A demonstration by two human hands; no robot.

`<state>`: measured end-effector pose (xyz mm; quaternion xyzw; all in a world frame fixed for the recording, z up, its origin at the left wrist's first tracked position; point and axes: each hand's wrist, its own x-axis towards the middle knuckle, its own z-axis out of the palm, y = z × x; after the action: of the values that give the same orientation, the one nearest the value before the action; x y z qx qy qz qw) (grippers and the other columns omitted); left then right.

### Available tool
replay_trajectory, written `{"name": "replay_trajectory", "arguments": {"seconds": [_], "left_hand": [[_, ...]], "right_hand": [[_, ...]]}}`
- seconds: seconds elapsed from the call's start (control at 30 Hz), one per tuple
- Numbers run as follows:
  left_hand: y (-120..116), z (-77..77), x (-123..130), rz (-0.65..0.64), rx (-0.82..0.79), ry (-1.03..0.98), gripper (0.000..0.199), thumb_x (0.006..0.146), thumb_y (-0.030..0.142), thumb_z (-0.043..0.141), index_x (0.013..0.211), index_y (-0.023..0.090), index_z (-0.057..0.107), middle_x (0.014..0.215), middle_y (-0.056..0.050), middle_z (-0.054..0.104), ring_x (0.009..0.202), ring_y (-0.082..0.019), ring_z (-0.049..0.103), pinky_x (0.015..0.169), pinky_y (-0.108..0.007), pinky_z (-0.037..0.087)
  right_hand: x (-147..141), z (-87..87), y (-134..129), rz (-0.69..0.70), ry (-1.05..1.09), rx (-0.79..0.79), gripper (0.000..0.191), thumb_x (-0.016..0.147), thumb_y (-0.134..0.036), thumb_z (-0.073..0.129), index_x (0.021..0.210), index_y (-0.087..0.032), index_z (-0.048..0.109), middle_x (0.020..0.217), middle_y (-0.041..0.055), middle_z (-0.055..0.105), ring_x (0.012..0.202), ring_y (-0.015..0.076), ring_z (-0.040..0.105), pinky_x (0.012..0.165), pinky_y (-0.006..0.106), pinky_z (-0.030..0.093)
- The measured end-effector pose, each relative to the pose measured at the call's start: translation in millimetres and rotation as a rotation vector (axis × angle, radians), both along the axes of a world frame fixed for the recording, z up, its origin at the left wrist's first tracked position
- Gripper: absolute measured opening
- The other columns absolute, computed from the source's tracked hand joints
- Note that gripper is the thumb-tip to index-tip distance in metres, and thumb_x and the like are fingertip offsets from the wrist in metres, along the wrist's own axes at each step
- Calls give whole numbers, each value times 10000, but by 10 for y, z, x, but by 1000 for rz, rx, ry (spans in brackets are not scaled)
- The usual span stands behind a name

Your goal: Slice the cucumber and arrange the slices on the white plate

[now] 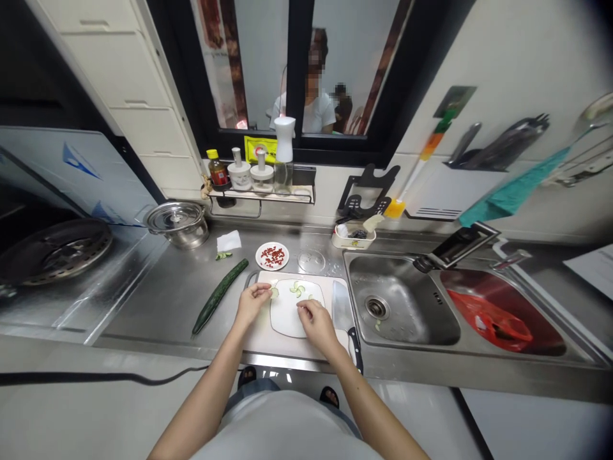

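Observation:
A white square plate (290, 316) sits on a pale cutting board (261, 342), with several thin cucumber slices (297, 290) grouped near its far edge. At the plate's left edge, my left hand (251, 305) pinches a cucumber slice (274, 292) between thumb and fingertips. Over the plate's right side is my right hand (317, 324), fingers closed together; whatever they hold is hidden. Another slice lies just beyond those fingers. A kitchen knife (341, 305) rests along the board's right side, its black handle toward me. Left of the board lies a long dark-green cucumber (220, 297).
Behind the board stands a small white dish of red pieces (272, 256). A lidded steel pot (179, 222) is at the back left. To the right are a sink (407, 306) and a red plastic bag (493, 319) in the second basin. A person (313, 115) shows in the window.

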<state>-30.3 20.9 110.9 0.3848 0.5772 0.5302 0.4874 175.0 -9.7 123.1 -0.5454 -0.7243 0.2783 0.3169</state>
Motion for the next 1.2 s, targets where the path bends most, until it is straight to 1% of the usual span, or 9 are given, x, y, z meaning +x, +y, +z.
{"name": "replay_trajectory", "arguments": {"seconds": [0.17,0.27,0.43,0.6,0.77,0.87,0.97,1.07,1.2], "left_hand": [[-21,464,131,-113,71,-22,377,594,358,783,869,146,637,630,11,638,589,-113,587,599,-227,429],[-36,696,185,-175,103,-17,372,610,341,779,885,148,618,616,23,635,569,-100,568,583,-215,404],[-67,913,229,-263,156,41,351,645,331,764,905,151,613,616,24,637,577,-94,547,597,-216,388],[-90,922,268,-285,168,47,370,638,351,768,911,155,613,644,11,646,611,-103,558,625,-224,398],[-111,832,291,-160,90,1,419,651,465,738,907,155,620,641,1,633,587,-99,544,555,-204,360],[-126,790,312,-232,-75,-84,472,680,532,696,955,156,618,615,-6,627,510,-78,496,486,-186,303],[-130,782,334,-338,-211,-228,519,693,541,686,1050,177,592,676,-11,638,498,-57,475,450,-159,253],[-123,801,342,-380,-249,-333,529,670,469,732,1098,201,574,720,2,631,542,-52,502,464,-143,281],[-115,831,344,-373,-212,-309,551,643,400,760,1129,213,579,755,-4,640,586,-65,537,490,-152,321]], "right_hand": [[-86,333,235,-38,249,20,199,865,-305,497,882,-192,661,875,55,682,787,171,598,738,299,461],[-106,533,295,16,311,26,193,855,-315,523,899,-198,671,888,43,693,783,161,598,735,292,463],[-113,738,286,74,319,39,170,844,-302,541,893,-206,673,887,31,692,804,156,597,729,283,460],[-103,747,267,89,310,41,137,827,-270,537,793,-203,652,807,15,670,772,147,591,699,269,455],[-76,712,255,43,299,79,143,840,-270,524,805,-200,644,797,17,667,755,145,580,686,263,449],[-68,707,242,44,279,120,147,858,-266,515,827,-201,644,822,25,664,764,147,576,698,267,447],[-59,710,227,67,241,182,157,880,-269,502,839,-205,640,836,34,654,780,154,570,730,281,444],[-39,725,209,106,186,252,172,903,-285,489,855,-217,639,850,43,646,830,172,567,776,304,435],[1,758,181,169,116,298,191,922,-291,472,871,-229,644,870,50,647,872,190,563,816,332,423]]}}
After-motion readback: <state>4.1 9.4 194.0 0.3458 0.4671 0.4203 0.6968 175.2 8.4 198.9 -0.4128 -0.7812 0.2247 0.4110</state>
